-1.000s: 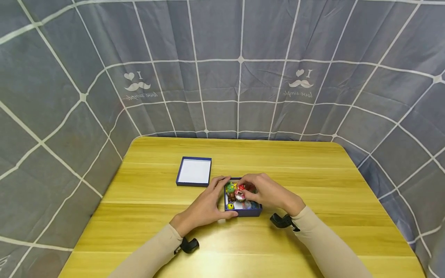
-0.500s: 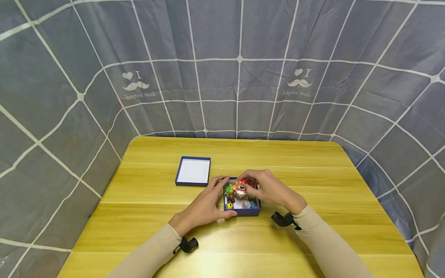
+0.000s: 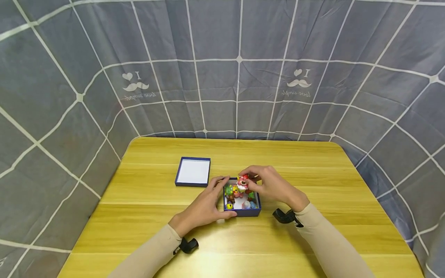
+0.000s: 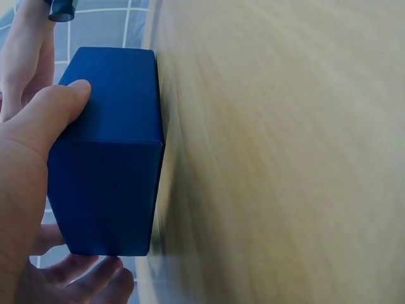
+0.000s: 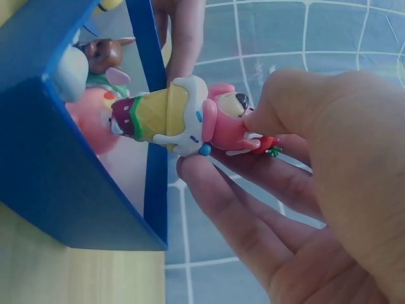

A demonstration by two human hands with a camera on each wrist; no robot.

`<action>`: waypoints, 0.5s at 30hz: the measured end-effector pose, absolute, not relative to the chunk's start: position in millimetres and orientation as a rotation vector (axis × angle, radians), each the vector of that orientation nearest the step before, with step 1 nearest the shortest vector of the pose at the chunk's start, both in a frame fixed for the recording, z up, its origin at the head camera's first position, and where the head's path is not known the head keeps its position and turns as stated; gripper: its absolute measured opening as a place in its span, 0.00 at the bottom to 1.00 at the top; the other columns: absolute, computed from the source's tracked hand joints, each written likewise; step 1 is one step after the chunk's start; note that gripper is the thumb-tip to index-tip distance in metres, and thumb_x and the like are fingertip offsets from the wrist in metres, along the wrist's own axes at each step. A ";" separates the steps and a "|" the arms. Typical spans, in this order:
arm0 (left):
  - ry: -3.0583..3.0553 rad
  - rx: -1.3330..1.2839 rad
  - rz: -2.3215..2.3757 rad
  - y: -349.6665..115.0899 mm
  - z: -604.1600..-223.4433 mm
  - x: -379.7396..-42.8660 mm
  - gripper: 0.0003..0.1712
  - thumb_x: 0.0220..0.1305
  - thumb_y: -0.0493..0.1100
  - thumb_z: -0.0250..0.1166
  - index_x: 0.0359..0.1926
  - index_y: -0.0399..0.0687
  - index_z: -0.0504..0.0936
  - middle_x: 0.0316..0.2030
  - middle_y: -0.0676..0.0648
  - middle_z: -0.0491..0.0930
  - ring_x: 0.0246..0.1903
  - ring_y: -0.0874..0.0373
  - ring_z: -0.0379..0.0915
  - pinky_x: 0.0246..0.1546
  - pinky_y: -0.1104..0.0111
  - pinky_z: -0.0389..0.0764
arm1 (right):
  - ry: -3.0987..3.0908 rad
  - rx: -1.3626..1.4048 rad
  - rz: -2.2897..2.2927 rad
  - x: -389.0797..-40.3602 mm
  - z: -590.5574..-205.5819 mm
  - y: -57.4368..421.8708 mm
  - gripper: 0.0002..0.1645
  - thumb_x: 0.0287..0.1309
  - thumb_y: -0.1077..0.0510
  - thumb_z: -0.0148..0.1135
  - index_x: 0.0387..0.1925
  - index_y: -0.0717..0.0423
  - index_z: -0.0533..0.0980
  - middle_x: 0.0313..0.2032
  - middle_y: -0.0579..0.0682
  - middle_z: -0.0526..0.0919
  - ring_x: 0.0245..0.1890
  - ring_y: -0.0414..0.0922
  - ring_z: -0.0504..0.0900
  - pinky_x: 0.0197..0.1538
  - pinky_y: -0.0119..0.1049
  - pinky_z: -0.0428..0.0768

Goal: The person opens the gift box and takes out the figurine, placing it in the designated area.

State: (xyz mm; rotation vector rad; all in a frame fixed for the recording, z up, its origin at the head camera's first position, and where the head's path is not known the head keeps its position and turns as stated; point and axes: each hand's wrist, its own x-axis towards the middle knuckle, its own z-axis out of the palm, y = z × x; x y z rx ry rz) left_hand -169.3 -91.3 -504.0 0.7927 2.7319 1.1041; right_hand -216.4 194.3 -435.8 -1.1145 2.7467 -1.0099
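My right hand (image 3: 272,187) pinches a toy figurine (image 5: 190,114) between thumb and fingers. It is a pink bear with a red strawberry on its head, set in an ice-cream cone with white icing. The figurine hangs over the far side of a dark blue box (image 3: 248,213), its cone tip over the opening in the right wrist view. My left hand (image 3: 205,202) grips that box, thumb (image 4: 69,101) on the near wall and fingertips at the far wall. Several small toys lie inside, among them a brown figure (image 5: 104,56), a green one (image 3: 228,190) and a yellow one (image 3: 229,206).
A square blue lid (image 3: 192,172) with a white inside lies on the wooden table (image 3: 278,251), left of the box and a little farther back. Behind and around the table hangs a grey curtain (image 3: 215,38) with white lines.
My right hand has lifted the bear figurine up from among the toys, to above the box's far side. The left hand has stayed on the box.
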 end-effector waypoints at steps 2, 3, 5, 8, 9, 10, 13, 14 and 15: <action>2.733 0.792 1.097 -91.3 -502.8 -170.2 0.71 0.67 0.68 0.86 0.96 0.50 0.55 0.91 0.41 0.58 0.81 0.39 0.74 0.82 0.43 0.80 | 2.743 -1.114 -1.027 -218.5 -434.1 196.1 0.18 0.80 0.66 0.69 0.65 0.58 0.89 0.59 0.55 0.96 0.56 0.51 0.97 0.58 0.48 0.97; 2.733 0.791 1.096 -91.4 -502.2 -170.5 0.71 0.67 0.67 0.86 0.96 0.50 0.55 0.91 0.41 0.57 0.81 0.39 0.74 0.82 0.43 0.80 | 2.742 -1.110 -1.032 -219.5 -433.0 197.0 0.18 0.81 0.66 0.69 0.65 0.58 0.89 0.60 0.55 0.96 0.56 0.52 0.97 0.58 0.49 0.97; 2.735 0.785 1.093 -91.9 -500.9 -170.7 0.71 0.67 0.67 0.86 0.96 0.50 0.54 0.91 0.41 0.57 0.82 0.38 0.74 0.82 0.42 0.80 | 2.736 -1.107 -1.046 -221.4 -430.6 198.4 0.18 0.81 0.66 0.68 0.66 0.59 0.88 0.61 0.55 0.95 0.57 0.54 0.97 0.59 0.50 0.97; 2.737 0.778 1.103 -92.2 -500.9 -171.1 0.71 0.67 0.67 0.86 0.96 0.49 0.55 0.90 0.41 0.58 0.82 0.38 0.74 0.82 0.42 0.80 | 2.735 -1.108 -1.058 -223.9 -428.9 200.4 0.18 0.82 0.66 0.67 0.66 0.61 0.88 0.61 0.55 0.95 0.57 0.54 0.97 0.59 0.51 0.96; 2.736 0.774 1.106 -92.3 -501.1 -170.9 0.71 0.67 0.67 0.86 0.96 0.49 0.55 0.90 0.41 0.58 0.82 0.38 0.74 0.82 0.41 0.80 | 2.737 -1.110 -1.062 -224.6 -428.8 201.3 0.18 0.82 0.66 0.67 0.66 0.61 0.88 0.61 0.55 0.95 0.57 0.54 0.96 0.59 0.51 0.96; 2.734 0.772 1.110 -92.2 -501.5 -170.8 0.71 0.67 0.67 0.86 0.96 0.49 0.56 0.90 0.41 0.59 0.82 0.38 0.74 0.82 0.42 0.79 | 2.742 -1.112 -1.066 -225.4 -429.1 202.3 0.18 0.82 0.66 0.66 0.66 0.61 0.88 0.60 0.55 0.95 0.57 0.54 0.96 0.59 0.51 0.96; 2.728 0.771 1.106 -91.2 -502.2 -170.0 0.71 0.67 0.68 0.86 0.96 0.50 0.56 0.90 0.41 0.59 0.82 0.39 0.74 0.82 0.42 0.79 | 2.773 -1.112 -1.072 -226.9 -429.8 206.6 0.18 0.82 0.66 0.66 0.66 0.60 0.88 0.59 0.55 0.96 0.56 0.54 0.96 0.58 0.50 0.96; 2.725 0.772 1.106 -90.7 -502.5 -169.8 0.71 0.67 0.68 0.86 0.96 0.50 0.56 0.90 0.41 0.59 0.82 0.39 0.74 0.82 0.42 0.79 | 2.784 -1.110 -1.074 -227.2 -429.6 208.2 0.18 0.82 0.66 0.66 0.66 0.59 0.88 0.59 0.55 0.96 0.56 0.54 0.96 0.58 0.50 0.96; 2.724 0.774 1.103 -90.1 -502.6 -169.5 0.71 0.67 0.68 0.86 0.96 0.50 0.56 0.90 0.41 0.59 0.82 0.38 0.74 0.82 0.42 0.79 | 2.795 -1.108 -1.078 -227.6 -429.1 209.6 0.18 0.82 0.67 0.67 0.66 0.59 0.88 0.59 0.55 0.96 0.56 0.54 0.96 0.58 0.50 0.97</action>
